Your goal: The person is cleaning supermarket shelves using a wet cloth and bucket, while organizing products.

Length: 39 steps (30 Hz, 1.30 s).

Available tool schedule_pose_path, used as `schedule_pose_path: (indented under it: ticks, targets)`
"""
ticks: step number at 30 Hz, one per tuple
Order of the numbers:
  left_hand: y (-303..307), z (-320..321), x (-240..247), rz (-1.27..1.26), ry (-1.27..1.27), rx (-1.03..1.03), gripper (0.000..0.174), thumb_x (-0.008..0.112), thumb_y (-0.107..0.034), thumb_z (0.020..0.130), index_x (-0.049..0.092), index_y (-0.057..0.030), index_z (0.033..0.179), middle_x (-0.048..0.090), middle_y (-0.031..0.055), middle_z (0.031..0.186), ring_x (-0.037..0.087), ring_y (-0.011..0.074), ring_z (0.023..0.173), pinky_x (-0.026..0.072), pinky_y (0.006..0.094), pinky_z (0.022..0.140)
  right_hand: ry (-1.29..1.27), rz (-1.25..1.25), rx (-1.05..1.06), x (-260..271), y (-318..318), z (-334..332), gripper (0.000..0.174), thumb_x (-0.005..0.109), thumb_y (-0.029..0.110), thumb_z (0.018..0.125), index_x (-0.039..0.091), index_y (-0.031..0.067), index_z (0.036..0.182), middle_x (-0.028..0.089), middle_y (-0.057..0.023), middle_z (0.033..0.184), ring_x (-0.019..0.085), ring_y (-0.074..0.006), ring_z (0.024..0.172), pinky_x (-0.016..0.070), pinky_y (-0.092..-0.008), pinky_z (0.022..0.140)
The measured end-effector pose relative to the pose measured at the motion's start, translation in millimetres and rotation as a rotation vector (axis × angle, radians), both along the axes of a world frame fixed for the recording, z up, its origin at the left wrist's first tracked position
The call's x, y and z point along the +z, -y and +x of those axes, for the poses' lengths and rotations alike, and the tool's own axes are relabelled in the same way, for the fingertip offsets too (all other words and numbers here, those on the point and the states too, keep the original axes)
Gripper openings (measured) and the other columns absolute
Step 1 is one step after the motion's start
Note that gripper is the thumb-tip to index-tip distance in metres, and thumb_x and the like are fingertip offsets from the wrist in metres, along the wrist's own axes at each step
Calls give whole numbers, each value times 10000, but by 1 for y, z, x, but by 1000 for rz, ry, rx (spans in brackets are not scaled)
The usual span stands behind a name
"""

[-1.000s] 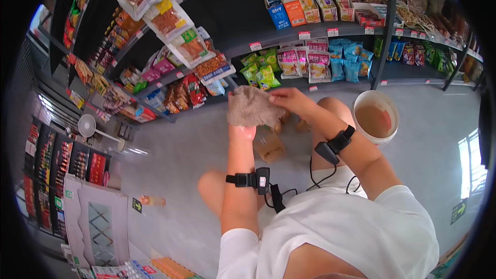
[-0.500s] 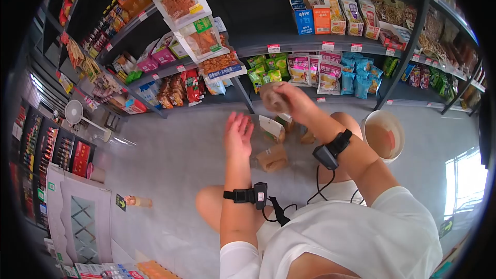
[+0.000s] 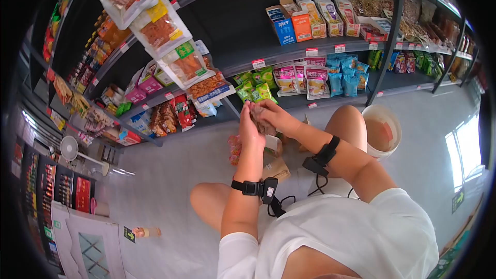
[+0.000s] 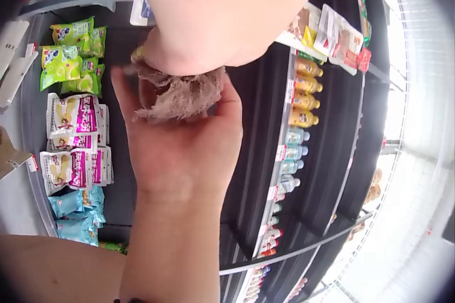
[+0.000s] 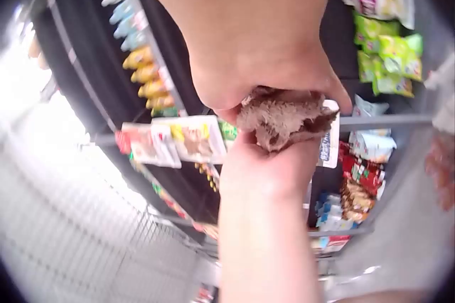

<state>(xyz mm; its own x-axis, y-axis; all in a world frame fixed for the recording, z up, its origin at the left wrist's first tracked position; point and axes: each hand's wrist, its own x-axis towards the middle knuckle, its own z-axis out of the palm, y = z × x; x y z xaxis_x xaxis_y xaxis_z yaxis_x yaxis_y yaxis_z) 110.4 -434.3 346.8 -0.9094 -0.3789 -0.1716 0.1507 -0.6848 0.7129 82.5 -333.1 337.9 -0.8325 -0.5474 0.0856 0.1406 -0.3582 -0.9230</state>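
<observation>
A brownish-grey cloth (image 3: 259, 119) is bunched between my two hands in front of the lower shelf. My right hand (image 3: 277, 117) grips it from the right with bent fingers. On the other side, my left hand (image 3: 251, 130) holds the wad against its palm, fingers pointing towards the shelf. Both wrist views show the crumpled cloth (image 4: 183, 95) squeezed between the hands, and loose folds of the cloth (image 5: 284, 117) stick out. Parts of the fingers are hidden behind the wad and the near arm.
A white bucket (image 3: 394, 124) stands right of my knee. On the floor below my hands lie a brown paper packet (image 3: 277, 169) and a pink packet (image 3: 235, 150). Snack bags (image 3: 316, 81) line the bottom shelf, and hanging meat packs (image 3: 182, 64) jut out at the left.
The cloth was first spread over my left hand. Then my right hand held it bunched, apart from the open left hand. Now both hands have come together around it.
</observation>
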Motion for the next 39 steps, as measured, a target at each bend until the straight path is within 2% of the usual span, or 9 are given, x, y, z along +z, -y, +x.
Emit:
schedule_pose_path:
  ticks: [5,8,11,13,16,25,30,34,39]
  targets:
    - [-29,-22,8,-298,-148,-42,394,578,-363,931,565,-86,1212,559,17,1131,526,131,1065,416,296,923,438,-324,94,10,-19,-9,268,521,297,964,543,90,1133,621,-66,1002,597,-163,937,486,-307,825]
    - [-25,-31,17,-822,-359,404,318,565,-370,937,621,-78,1049,621,32,959,600,132,892,480,271,762,528,-439,126,7,-30,-29,302,447,355,985,556,83,1059,645,-77,971,630,-183,861,514,-321,758]
    - [12,-23,12,101,-253,-495,311,537,-372,952,612,-77,890,623,33,749,623,132,665,509,263,594,712,-459,160,30,-26,-29,344,433,372,989,575,63,1040,641,-100,967,623,-219,916,506,-369,857]
    - [7,-26,6,-38,46,-408,334,564,-415,926,574,-119,771,561,3,570,565,150,483,447,263,456,596,-372,275,18,-8,-33,326,452,363,982,532,113,789,573,-3,700,539,-123,569,446,-247,530]
    - [26,-25,10,-254,156,-454,361,533,-436,936,540,-115,772,626,61,632,631,202,546,504,293,501,454,-214,252,14,-1,-35,282,488,328,973,512,138,765,488,49,645,443,-62,524,361,-193,456]
    - [76,-40,20,-582,117,-354,415,602,-196,902,470,-63,1273,607,79,1124,614,172,980,481,299,792,-191,279,-378,66,40,-127,446,587,383,911,534,25,1171,578,-33,831,538,-119,691,463,-280,615]
    - [96,-50,22,-513,94,-301,427,568,-149,914,451,-45,1311,589,113,1170,598,194,1005,470,312,820,-1048,417,-525,73,85,-262,577,572,477,891,486,109,1327,558,-175,1235,466,-324,1235,402,-444,1001]
    - [117,-62,10,-444,114,-267,413,566,-128,910,462,-40,1300,594,112,1152,597,189,984,463,314,828,-809,1301,-284,68,115,-285,504,400,535,928,458,310,1375,248,-144,1525,217,-393,1399,186,-705,1030]
    - [132,-88,3,-373,128,-222,374,573,-109,904,501,-39,1264,607,98,1111,598,178,960,457,297,827,-1186,1569,93,15,180,-331,467,389,343,946,427,251,1402,226,-142,1534,185,-393,1412,166,-634,1089]
